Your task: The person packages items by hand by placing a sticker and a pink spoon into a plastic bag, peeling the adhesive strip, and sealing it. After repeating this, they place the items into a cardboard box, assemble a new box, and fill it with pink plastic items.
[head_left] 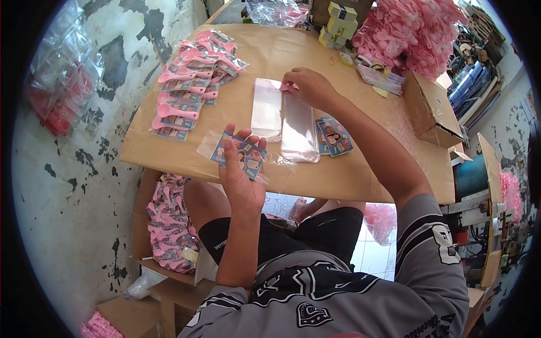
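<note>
My left hand (241, 174) is closed around a blue printed card (252, 163) in a clear plastic bag, just over the table's front edge. My right hand (307, 85) reaches across the table, fingers pinched at the top end of a stack of clear plastic bags (300, 129). A small pink bit shows under those fingertips; what it is I cannot make out. Beside that stack, on its left, lies another stack of clear bags (266, 107). Several loose printed cards (337, 137) lie right of the bags, partly overlapping.
Bagged pink spoons with cards (179, 111) are piled on the table's left side. At the back right stand a large pink heap (411, 34), small yellowish boxes (340, 25) and a cardboard box (431, 110). Below left, another box holds many bagged spoons (169, 225).
</note>
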Tool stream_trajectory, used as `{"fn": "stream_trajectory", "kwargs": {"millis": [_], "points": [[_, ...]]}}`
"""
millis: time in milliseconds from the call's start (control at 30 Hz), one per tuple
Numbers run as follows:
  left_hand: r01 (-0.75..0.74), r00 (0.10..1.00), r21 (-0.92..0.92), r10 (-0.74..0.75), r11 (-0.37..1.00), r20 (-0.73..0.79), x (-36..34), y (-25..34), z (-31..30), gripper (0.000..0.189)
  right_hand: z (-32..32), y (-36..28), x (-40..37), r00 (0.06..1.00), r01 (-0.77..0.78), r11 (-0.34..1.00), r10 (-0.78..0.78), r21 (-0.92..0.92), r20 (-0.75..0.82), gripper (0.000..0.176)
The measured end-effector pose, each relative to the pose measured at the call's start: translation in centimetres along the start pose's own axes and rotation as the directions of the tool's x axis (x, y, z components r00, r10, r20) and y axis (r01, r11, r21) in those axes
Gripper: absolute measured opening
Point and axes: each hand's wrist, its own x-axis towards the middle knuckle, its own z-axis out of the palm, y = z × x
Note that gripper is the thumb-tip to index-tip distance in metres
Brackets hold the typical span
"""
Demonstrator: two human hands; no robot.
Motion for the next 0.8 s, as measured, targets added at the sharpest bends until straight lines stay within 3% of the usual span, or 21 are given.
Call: {"fn": "stream_trajectory", "kwargs": {"millis": [233, 333, 433, 533, 633, 667, 800], "points": [[0.074, 0.994, 0.092, -0.081, 0.993, 0.079, 0.2, -1.4, -1.3, 0.048, 0.1, 1.7, 1.1, 0.999, 0.016, 0.984, -0.021, -0.178, -0.03, 0.022], [0.083, 0.99, 0.082, -0.091, 0.993, 0.108, 0.0, -1.2, -1.6, 0.048, -1.0, 2.8, 0.6, 0.997, 0.02, 0.992, -0.03, -0.125, -0.075, 0.03], [0.101, 0.989, 0.071, -0.108, 0.992, 0.105, 0.0, -1.0, -1.8, 0.047, -1.8, 3.5, -0.4, 0.977, 0.012, 1.0, -0.014, -0.011, -0.214, 0.04], [0.118, 0.987, 0.049, -0.123, 0.992, 0.1, -0.1, -0.9, -2.0, 0.046, -4.4, 2.4, -2.0, 0.965, -0.032, 0.997, 0.051, 0.076, -0.256, 0.038], [0.124, 0.982, 0.038, -0.128, 0.992, 0.142, -0.2, -1.0, -2.3, 0.045, -7.5, 0.1, -4.2, 0.965, -0.088, 0.919, 0.175, 0.385, -0.195, 0.035], [0.134, 0.98, 0.028, -0.137, 0.991, 0.142, -0.1, -1.0, -2.4, 0.045, -8.0, -0.3, -5.0, 0.954, -0.13, 0.931, 0.211, 0.342, -0.211, 0.026], [0.136, 0.985, 0.003, -0.136, 0.991, 0.102, 0.2, -0.7, -2.2, 0.044, -10.8, -3.9, -9.0, 0.932, -0.193, 0.756, 0.341, 0.625, -0.125, 0.021]]}}
